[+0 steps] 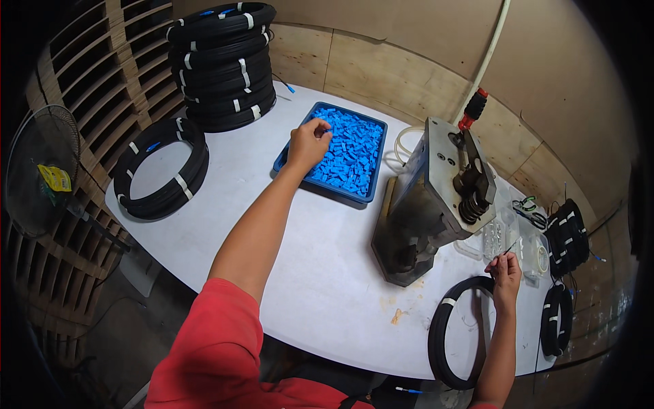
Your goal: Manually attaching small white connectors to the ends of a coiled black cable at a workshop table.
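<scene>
My left hand [310,144] is over the left side of a blue tray [377,178] filled with small blue plastic connector pieces [349,150]. Its fingers are curled together in a pinch, and what they hold, if anything, is hidden. My right hand [505,274] pinches the thin end of a black cable above the table's right side. Beneath and beside that hand is a black cable coil [440,334] bound with white tape, its lower part close to my right forearm.
A metal bench press [436,198] with a red-and-black handle stands between my hands. Taped cable coils are stacked [225,75] at the back left, with a single coil [127,170] before them. Clear plastic containers [501,235] and more coils [567,238] are at right; a fan [41,170] stands left.
</scene>
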Demonstrator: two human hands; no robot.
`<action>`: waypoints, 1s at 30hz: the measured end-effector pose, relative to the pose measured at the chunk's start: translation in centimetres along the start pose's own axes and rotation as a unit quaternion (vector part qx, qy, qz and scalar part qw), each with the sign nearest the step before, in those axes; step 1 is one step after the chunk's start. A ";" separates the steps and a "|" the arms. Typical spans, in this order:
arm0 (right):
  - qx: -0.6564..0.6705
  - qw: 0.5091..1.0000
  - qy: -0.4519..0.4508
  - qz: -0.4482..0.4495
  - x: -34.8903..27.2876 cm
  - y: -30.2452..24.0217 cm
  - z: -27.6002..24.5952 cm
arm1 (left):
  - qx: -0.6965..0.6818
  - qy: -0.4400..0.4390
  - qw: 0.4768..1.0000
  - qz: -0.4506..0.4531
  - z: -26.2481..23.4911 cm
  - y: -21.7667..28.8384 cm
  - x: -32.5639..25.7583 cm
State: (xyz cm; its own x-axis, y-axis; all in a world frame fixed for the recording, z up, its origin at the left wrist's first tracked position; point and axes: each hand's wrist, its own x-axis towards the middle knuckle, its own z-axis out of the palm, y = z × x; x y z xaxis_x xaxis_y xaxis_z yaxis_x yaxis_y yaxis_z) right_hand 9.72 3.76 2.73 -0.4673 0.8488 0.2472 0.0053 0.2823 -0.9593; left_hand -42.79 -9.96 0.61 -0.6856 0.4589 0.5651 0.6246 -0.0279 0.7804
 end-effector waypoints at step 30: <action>0.042 0.999 -0.006 -0.021 0.0 -0.5 -0.7 | -0.379 -0.159 0.906 0.099 -0.8 22.1 0.4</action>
State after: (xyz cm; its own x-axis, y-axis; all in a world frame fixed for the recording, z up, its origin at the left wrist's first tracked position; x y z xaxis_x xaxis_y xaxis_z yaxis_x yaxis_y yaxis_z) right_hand 10.37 3.95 3.30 -0.4763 0.8314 0.2862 -0.0883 0.2786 -0.9563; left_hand -29.62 -11.13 18.29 -0.3700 0.6072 0.7031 0.2053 -0.6847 0.6993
